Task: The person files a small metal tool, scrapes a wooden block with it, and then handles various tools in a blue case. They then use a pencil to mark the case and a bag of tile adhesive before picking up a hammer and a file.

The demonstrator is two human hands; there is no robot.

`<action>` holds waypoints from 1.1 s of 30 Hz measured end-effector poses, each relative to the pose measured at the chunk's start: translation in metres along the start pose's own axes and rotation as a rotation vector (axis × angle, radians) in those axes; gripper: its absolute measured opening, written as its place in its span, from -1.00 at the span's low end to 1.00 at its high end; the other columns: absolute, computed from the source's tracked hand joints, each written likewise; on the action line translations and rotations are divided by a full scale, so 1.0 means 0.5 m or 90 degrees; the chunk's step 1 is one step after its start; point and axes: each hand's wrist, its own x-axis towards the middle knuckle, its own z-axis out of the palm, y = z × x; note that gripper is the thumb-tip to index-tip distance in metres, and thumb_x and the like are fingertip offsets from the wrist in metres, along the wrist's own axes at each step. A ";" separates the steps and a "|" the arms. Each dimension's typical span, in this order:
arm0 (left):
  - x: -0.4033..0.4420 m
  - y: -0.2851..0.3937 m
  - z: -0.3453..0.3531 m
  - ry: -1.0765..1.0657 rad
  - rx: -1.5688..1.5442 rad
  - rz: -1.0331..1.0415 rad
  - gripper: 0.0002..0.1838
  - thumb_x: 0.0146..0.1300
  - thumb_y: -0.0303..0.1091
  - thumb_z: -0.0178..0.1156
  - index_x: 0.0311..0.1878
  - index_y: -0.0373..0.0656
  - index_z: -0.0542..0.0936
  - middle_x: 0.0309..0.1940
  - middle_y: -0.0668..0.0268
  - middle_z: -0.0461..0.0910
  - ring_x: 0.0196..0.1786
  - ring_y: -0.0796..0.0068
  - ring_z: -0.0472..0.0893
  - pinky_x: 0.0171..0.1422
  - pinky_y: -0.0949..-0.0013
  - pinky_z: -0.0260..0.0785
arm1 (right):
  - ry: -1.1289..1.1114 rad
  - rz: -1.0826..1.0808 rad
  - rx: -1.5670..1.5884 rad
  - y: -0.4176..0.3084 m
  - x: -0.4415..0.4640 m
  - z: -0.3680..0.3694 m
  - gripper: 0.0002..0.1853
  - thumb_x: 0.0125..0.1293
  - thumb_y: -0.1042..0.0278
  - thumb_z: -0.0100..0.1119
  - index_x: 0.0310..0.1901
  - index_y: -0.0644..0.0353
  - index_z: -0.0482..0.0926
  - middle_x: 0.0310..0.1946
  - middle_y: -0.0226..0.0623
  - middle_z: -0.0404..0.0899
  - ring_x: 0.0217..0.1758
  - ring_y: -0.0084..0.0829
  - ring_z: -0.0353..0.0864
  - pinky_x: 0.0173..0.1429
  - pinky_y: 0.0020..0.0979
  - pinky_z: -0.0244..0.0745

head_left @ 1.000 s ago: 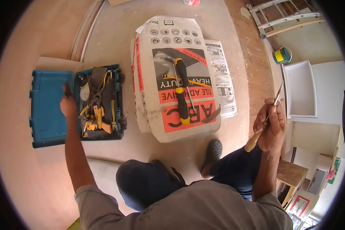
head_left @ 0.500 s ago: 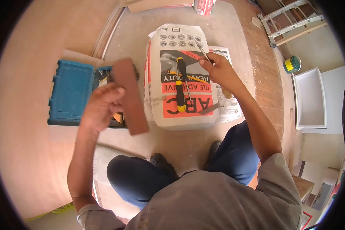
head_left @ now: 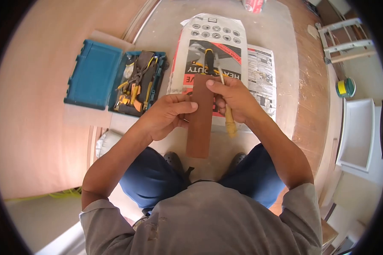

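My left hand [head_left: 168, 115] pinches the left edge of a flat reddish-brown bar [head_left: 199, 127] that looks like a sharpening stone. The stone is held lengthwise in front of me, above the floor and the near part of a tile adhesive bag [head_left: 189, 32]. My right hand [head_left: 239, 98] is closed around a slim chisel [head_left: 230, 124] with a pale wooden handle; its metal shaft points away from me. The right thumb also touches the stone's upper right edge. On the bag lies a black and yellow screwdriver [head_left: 209, 59], partly hidden behind the stone.
An opened blue toolbox [head_left: 91, 76] with pliers [head_left: 138, 74] and other tools is on the left. A printed paper sack [head_left: 261, 80] lies right of the bag. Farther right are a ladder [head_left: 349, 44], a green tub [head_left: 346, 87] and a white drawer-like box [head_left: 357, 136].
My left hand has carried the stone rightward from beside the toolbox to in front of me. My right hand has come nearer with the chisel, and its thumb now meets the stone. The view has shifted.
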 end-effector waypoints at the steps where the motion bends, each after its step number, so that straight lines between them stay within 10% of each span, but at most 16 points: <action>1: -0.012 -0.007 0.007 0.013 -0.007 0.004 -0.55 0.45 -0.13 0.26 0.21 -0.28 0.56 0.00 0.19 0.69 0.05 0.33 0.71 0.16 0.15 0.57 | -0.013 0.006 -0.004 -0.003 0.002 0.001 -0.74 0.46 0.14 0.28 -0.06 0.17 0.62 -0.47 -0.47 0.56 -0.61 -0.73 0.34 -0.58 -0.56 0.27; 6: -0.095 -0.113 0.081 -0.083 -0.481 -0.039 -0.06 0.43 0.51 -0.20 0.48 -0.20 0.31 0.15 -0.04 0.61 0.08 0.02 0.70 0.24 0.01 0.49 | -0.029 0.030 0.070 0.009 0.011 0.006 -0.74 0.46 0.16 0.28 -0.14 0.21 0.61 -0.48 -0.47 0.56 -0.62 -0.72 0.35 -0.58 -0.59 0.27; 13: -0.098 -0.213 0.056 -0.024 -0.600 -0.002 -0.29 0.57 0.29 -0.19 0.41 -0.15 0.41 -0.25 0.13 0.60 -0.37 0.30 0.63 -0.24 0.17 0.55 | -0.022 0.029 -0.295 0.037 0.004 0.022 -0.70 0.52 0.19 0.18 0.02 0.29 0.63 -0.35 -0.22 0.65 -0.49 -0.46 0.57 -0.38 -0.40 0.48; 15: -0.101 -0.220 0.046 0.023 -0.570 -0.012 -0.31 0.57 0.27 -0.19 0.38 -0.14 0.43 -0.26 0.15 0.61 -0.40 0.30 0.62 -0.24 0.19 0.55 | 0.057 -0.334 -0.576 0.059 -0.021 0.018 -0.63 0.55 0.27 0.06 0.23 0.30 0.57 -0.21 -0.03 0.69 -0.22 -0.13 0.69 -0.11 -0.27 0.56; 18: -0.100 -0.241 0.026 0.029 -0.589 -0.026 -0.37 0.58 0.24 -0.19 0.29 -0.11 0.48 -0.28 0.14 0.64 -0.41 0.27 0.65 -0.24 0.16 0.57 | -0.066 -0.197 -0.621 0.066 -0.091 0.033 -0.59 0.50 0.39 0.04 0.33 0.19 0.53 -0.13 0.05 0.68 0.00 0.04 0.66 0.10 -0.20 0.53; 33: -0.109 -0.277 -0.014 0.044 -0.640 -0.032 -0.43 0.60 0.19 -0.19 0.19 -0.11 0.53 -0.32 0.12 0.65 -0.45 0.22 0.65 -0.34 0.16 0.57 | -0.017 -0.344 -0.908 0.149 -0.119 0.082 -0.58 0.25 0.49 0.22 0.16 0.03 0.66 -0.31 -0.17 0.61 -0.27 -0.08 0.68 -0.17 -0.14 0.61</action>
